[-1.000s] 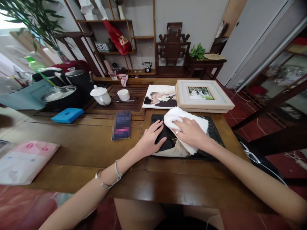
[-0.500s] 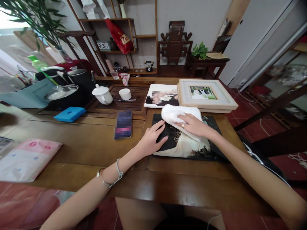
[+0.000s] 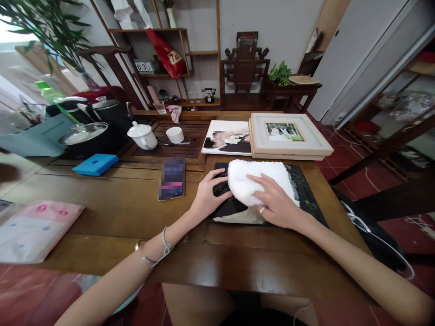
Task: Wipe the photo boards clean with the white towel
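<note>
A dark photo print (image 3: pixel 306 190) lies flat on the wooden table (image 3: pixel 238 258) in front of me. My right hand (image 3: pixel 275 201) presses flat, fingers stretched out, on a white fluffy cloth (image 3: pixel 253 181) that covers the middle of the print. My left hand (image 3: pixel 207 194) rests on the print's left edge, fingers curled over it, holding it down. A bracelet sits on my left wrist.
Behind the print lie an unframed photo (image 3: pixel 227 138) and a white picture frame (image 3: pixel 288 136). A phone (image 3: pixel 172 179) lies left of my hand. Further left are a tea tray with a teapot (image 3: pixel 142 135) and cup (image 3: pixel 175 134), a blue sponge (image 3: pixel 95 163), pots, and a pink packet (image 3: pixel 34 228).
My right hand has slid the white cloth over the print, first away towards the frame, then back towards me and the centre. My left hand has stayed at the print's left edge.
</note>
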A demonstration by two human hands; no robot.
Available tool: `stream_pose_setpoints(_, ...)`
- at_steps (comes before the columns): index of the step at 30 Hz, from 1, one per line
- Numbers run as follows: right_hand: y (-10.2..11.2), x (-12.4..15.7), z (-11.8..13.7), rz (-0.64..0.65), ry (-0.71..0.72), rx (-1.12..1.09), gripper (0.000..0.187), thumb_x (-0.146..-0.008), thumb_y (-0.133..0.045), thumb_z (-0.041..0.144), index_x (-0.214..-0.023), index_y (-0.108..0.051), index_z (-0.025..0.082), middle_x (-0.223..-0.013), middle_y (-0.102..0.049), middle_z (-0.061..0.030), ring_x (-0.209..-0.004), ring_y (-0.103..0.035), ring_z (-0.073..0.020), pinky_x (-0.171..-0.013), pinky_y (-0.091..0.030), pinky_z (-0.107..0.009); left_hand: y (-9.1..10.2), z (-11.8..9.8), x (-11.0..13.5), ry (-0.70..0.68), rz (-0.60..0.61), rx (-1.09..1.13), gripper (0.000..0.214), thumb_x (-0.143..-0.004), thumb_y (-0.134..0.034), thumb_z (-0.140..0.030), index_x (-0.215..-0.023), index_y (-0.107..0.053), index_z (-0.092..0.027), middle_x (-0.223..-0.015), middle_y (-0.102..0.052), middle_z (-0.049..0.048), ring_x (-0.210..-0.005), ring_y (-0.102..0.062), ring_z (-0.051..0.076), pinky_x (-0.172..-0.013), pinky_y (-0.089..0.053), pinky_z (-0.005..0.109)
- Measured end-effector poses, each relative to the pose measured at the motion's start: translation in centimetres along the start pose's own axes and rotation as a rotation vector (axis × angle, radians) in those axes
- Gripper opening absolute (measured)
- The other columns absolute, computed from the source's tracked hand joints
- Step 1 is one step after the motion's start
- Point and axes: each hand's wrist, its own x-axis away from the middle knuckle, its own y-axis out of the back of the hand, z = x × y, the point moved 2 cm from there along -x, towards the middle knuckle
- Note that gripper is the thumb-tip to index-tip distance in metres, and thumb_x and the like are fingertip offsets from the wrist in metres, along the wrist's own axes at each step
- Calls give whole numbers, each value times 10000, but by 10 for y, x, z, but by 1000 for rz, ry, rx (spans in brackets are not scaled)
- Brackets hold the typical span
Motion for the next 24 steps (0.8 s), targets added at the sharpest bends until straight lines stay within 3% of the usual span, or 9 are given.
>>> stream_pose_setpoints(3,3,1,-1,32,33,-19,252,-763,-511,125,-937,-688,168,-1400,-515,-170,-1338,-430,-303,-1124,-297,-554,0,1,0,0,-8,3,310,-752,-771,-241,-1049,-694,-194,-1259,-603,115,-1169,-584,274,-1019,-475,476)
stream_pose_setpoints(9,14,12,-53,-32,-161,82,255,-876,-455,230,-1007,-669,182,-1294,-609,-135,-1250,-519,-331,-1054,-401,-561,-8,-3,6,-84,92,-111,286,-898,-601,-228,-1178,-623,-172,-1334,-545,137,-1320,-463,282,-1092,-409,495)
stream_pose_setpoints(11,15,14,-60,-50,-181,111,259,-877,-450,229,-995,-674,172,-1279,-616,-145,-1246,-522,-337,-1052,-404,-559,-10,-4,8,-88,136,-143,304,-926,-554,-232,-1214,-599,-150,-1369,-509,158,-1359,-409,298,-1099,-397,512)
stream_pose_setpoints(15,11,14,-37,-41,-131,169,269,-810,-481,157,-980,-687,131,-1341,-557,-210,-1316,-448,-364,-1075,-345,-601,-11,-2,10,-99,172,-169,321,-948,-506,-239,-1243,-580,-135,-1393,-476,175,-1379,-373,314,-1082,-409,534)
stream_pose_setpoints(20,6,13,3,39,42,113,285,-716,-507,88,-909,-703,165,-1431,-492,-151,-1377,-370,-341,-1115,-286,-600,-12,2,9,-118,172,-179,335,-945,-506,-241,-1254,-581,-134,-1391,-477,181,-1370,-380,321,-1073,-412,547)
stream_pose_setpoints(24,10,13,-20,16,-48,152,278,-740,-528,120,-954,-704,147,-1368,-543,-196,-1324,-450,-330,-1104,-333,-559,-11,1,9,-125,171,-155,337,-943,-501,-252,-1253,-582,-149,-1390,-479,173,-1372,-374,320,-1078,-396,563)
